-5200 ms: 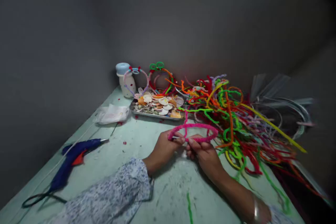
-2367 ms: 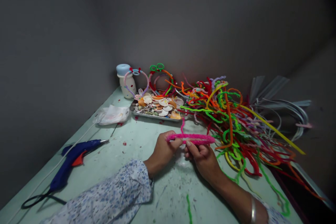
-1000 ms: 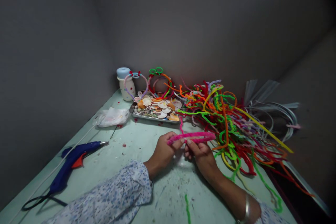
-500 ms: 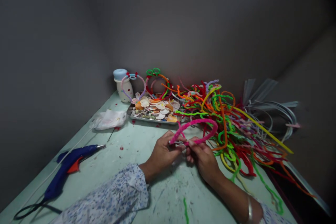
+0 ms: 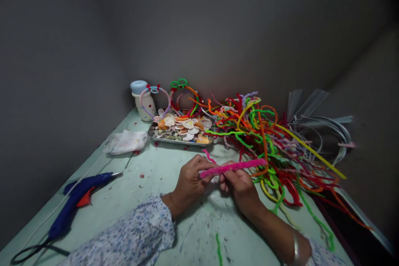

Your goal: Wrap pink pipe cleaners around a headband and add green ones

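Both hands hold a bright pink fuzzy headband (image 5: 246, 165) above the table, seen nearly edge-on so that it looks like a straight bar. My left hand (image 5: 191, 178) pinches its left end. My right hand (image 5: 241, 185) grips it near the middle with thumb and fingers. A thin pink pipe cleaner end (image 5: 208, 156) curls up behind the left fingertips. What lies between the fingertips is partly hidden.
Behind the hands stands a metal tray (image 5: 183, 143) of shells, with finished headbands (image 5: 156, 104) and a lidded jar (image 5: 144, 106). Left are a plastic packet (image 5: 129, 142) and a blue glue gun (image 5: 71, 203). A tangled pipe cleaner heap (image 5: 268, 145) and plain bands (image 5: 343, 137) lie right.
The pink headband has tipped from showing an open loop to lying almost edge-on. Both hands still grip it in about the same place.
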### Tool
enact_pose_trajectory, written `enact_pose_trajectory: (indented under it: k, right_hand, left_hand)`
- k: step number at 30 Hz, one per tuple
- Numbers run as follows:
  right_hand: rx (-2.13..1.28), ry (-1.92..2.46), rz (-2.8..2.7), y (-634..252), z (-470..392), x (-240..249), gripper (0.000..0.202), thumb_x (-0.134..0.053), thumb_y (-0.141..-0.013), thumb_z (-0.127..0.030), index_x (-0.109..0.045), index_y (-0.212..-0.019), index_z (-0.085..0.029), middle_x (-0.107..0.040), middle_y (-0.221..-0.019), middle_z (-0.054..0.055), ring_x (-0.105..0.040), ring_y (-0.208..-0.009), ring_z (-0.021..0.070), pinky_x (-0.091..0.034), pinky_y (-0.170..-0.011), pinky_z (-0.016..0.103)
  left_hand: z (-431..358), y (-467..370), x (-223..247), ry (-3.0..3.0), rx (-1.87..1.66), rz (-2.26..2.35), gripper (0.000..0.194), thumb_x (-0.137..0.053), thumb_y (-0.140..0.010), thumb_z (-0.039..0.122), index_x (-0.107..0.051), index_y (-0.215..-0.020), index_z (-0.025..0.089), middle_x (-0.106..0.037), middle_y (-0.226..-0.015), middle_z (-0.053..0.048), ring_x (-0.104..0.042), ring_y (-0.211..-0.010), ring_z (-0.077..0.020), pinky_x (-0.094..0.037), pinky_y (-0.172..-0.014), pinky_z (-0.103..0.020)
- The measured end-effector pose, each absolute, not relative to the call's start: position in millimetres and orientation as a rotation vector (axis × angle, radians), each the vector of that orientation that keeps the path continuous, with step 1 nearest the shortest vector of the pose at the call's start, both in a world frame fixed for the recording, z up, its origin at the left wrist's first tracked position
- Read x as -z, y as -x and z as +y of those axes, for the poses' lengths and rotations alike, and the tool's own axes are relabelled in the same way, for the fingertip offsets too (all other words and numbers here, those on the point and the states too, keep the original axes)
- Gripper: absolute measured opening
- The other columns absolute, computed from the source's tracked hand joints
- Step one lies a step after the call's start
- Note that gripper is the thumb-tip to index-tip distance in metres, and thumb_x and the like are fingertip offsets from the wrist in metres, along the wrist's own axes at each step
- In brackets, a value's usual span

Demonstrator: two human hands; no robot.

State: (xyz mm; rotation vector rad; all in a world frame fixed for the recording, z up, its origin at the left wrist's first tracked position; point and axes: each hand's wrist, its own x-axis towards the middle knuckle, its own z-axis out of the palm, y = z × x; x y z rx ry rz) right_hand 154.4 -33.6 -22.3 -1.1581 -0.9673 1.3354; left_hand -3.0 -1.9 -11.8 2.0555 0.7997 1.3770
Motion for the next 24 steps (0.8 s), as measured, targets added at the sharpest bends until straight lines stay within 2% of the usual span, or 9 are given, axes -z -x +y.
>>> enact_pose_trajectory:
  k: [5, 10, 18, 24]
  right_hand:
    - [-1.329, 1.185, -0.961, -154.2, -34.0, 21.3, 0.042, -0.065, -0.072, -0.055, -0.060, -0.061, -0.015, -0.056, -0.050, 0.000, -0.047, -0.046, 0.0081, -0.037, -0.047, 0.021]
    - [-1.307, 1.125, -0.996, -153.4, -35.6, 20.2, 0.035, -0.065, -0.075, -0.050, -0.059, -0.067, -0.016, -0.056, -0.054, -0.001, -0.048, -0.047, 0.0082, -0.037, -0.046, 0.020]
    - [-1.254, 1.030, -1.015, -149.4, -36.3, 16.0, 0.032, -0.063, -0.078, -0.049, -0.058, -0.076, -0.018, -0.056, -0.055, -0.003, -0.048, -0.044, 0.0085, -0.036, -0.043, 0.020]
    - [-1.283, 1.036, -0.984, -150.6, -36.2, 18.8, 0.030, -0.067, -0.075, -0.047, -0.059, -0.076, -0.018, -0.056, -0.058, -0.003, -0.050, -0.048, 0.0085, -0.038, -0.044, 0.020]
  left_hand:
    - [-1.7, 1.4, 13.2, -2.059, -1.400, 0.823, 0.007, -0.063, -0.082, 0.018, -0.069, -0.086, 0.019, -0.061, -0.080, -0.004, -0.059, -0.079, -0.0148, -0.049, -0.070, -0.027]
    - [-4.7, 2.5, 11.7, -2.083, -1.380, 0.868, 0.012, -0.059, -0.085, 0.021, -0.070, -0.091, 0.018, -0.061, -0.080, -0.006, -0.060, -0.076, -0.0149, -0.049, -0.067, -0.027]
    - [-7.1, 4.1, 3.8, -2.096, -1.410, 0.802, 0.030, -0.051, -0.089, 0.039, -0.070, -0.094, 0.017, -0.066, -0.082, -0.009, -0.061, -0.079, -0.0186, -0.050, -0.070, -0.031]
    - [-7.1, 2.9, 5.2, -2.103, -1.397, 0.921, 0.012, -0.060, -0.083, 0.022, -0.069, -0.088, 0.018, -0.064, -0.078, -0.006, -0.060, -0.074, -0.0162, -0.048, -0.065, -0.028]
